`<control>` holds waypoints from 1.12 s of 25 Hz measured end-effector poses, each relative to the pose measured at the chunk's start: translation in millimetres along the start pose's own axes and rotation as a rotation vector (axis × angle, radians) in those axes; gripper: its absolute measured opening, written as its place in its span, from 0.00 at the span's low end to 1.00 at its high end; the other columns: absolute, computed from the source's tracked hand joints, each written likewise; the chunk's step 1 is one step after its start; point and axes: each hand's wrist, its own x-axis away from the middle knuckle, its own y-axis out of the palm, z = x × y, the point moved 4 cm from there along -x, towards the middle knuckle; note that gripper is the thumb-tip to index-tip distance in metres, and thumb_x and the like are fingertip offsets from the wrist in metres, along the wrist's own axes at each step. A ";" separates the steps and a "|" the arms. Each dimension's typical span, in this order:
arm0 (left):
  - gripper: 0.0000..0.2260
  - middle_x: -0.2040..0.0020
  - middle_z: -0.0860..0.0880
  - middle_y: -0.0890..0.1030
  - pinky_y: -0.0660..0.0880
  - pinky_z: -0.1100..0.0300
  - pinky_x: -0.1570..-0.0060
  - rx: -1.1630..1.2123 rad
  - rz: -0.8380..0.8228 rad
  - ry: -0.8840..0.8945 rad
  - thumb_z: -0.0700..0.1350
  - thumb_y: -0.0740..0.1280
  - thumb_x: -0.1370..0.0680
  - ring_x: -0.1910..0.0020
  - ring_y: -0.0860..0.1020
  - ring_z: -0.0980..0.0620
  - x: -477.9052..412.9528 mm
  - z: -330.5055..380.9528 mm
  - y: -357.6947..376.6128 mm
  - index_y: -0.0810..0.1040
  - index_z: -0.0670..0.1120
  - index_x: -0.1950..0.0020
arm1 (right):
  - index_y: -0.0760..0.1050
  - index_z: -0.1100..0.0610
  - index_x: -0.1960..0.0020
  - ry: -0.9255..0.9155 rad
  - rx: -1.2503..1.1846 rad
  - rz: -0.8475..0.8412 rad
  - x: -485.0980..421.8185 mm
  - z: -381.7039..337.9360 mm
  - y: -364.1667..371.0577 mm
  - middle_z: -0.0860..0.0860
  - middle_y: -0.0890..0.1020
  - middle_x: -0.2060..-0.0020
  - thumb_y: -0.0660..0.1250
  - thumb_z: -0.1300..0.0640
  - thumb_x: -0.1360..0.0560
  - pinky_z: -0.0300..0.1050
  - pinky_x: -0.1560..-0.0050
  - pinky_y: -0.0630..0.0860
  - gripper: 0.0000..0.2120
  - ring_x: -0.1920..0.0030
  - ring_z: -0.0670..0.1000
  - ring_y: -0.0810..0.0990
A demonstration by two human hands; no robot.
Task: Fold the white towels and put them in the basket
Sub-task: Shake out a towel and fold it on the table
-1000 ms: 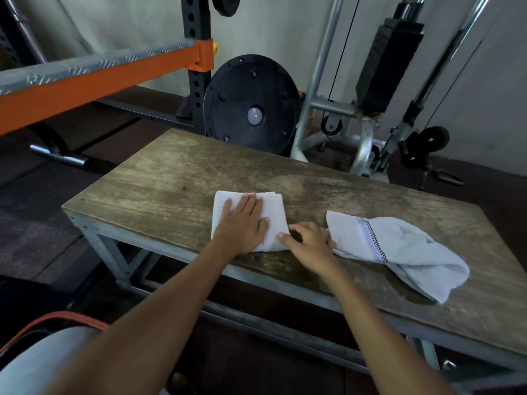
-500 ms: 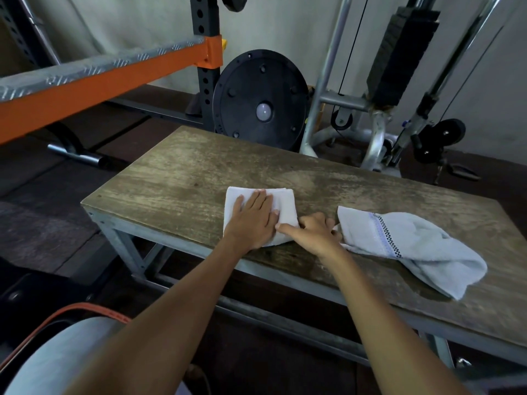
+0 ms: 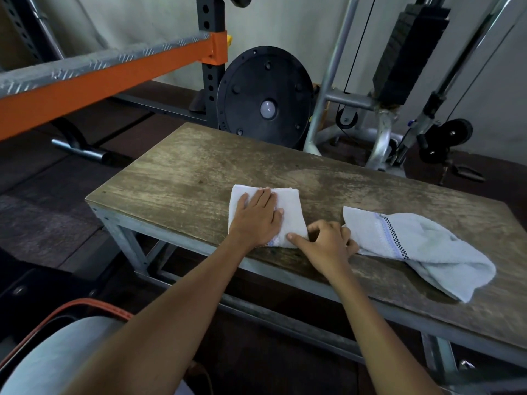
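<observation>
Folded towel (image 3: 291, 212) lies at centre near the tabletop (image 3: 199, 172) front edge; little has changed in the last second. Left hand (image 3: 258, 220) still presses it flat, fingers straight and together. Right hand (image 3: 328, 243), at its 4 o'clock corner, has curled its fingers, one tip touching the edge; whether they pinch anything I cannot tell. I judge this fold done. Count: two towels, one folded, one unfolded towel (image 3: 422, 252) at 3 o'clock; one weight plate (image 3: 265, 95) at 12 o'clock

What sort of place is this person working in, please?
Most likely a gym: a black weight plate stands behind the table, a weight stack with cables stands at the right, and an orange rack stands at the left.
</observation>
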 end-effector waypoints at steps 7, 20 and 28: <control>0.23 0.24 0.46 0.60 0.50 0.47 0.27 -0.020 0.027 0.009 0.52 0.50 0.18 0.24 0.55 0.51 0.4 0.3 -0.3 0.60 0.43 0.26 | 0.76 0.33 0.59 0.101 -0.353 -0.123 -8.9 -0.5 8.2 0.44 0.75 0.44 0.68 0.34 0.42 0.59 0.33 0.64 0.12 0.37 0.52 0.70; 0.23 0.24 0.46 0.60 0.50 0.47 0.27 -0.010 0.029 -0.010 0.52 0.50 0.18 0.24 0.56 0.51 -1.0 -0.3 0.4 0.60 0.43 0.25 | 0.80 0.45 0.51 0.147 -0.290 -0.350 -8.4 -6.2 6.3 0.50 0.75 0.38 0.67 0.33 0.38 0.55 0.34 0.67 0.22 0.35 0.54 0.70; 0.24 0.23 0.46 0.57 0.49 0.47 0.27 -0.050 -0.007 -0.020 0.52 0.48 0.18 0.23 0.53 0.50 -1.8 -0.9 1.1 0.56 0.43 0.24 | 0.80 0.50 0.61 0.169 -0.008 -0.101 7.5 17.8 -18.2 0.51 0.76 0.48 0.62 0.35 0.28 0.51 0.44 0.55 0.20 0.35 0.56 0.63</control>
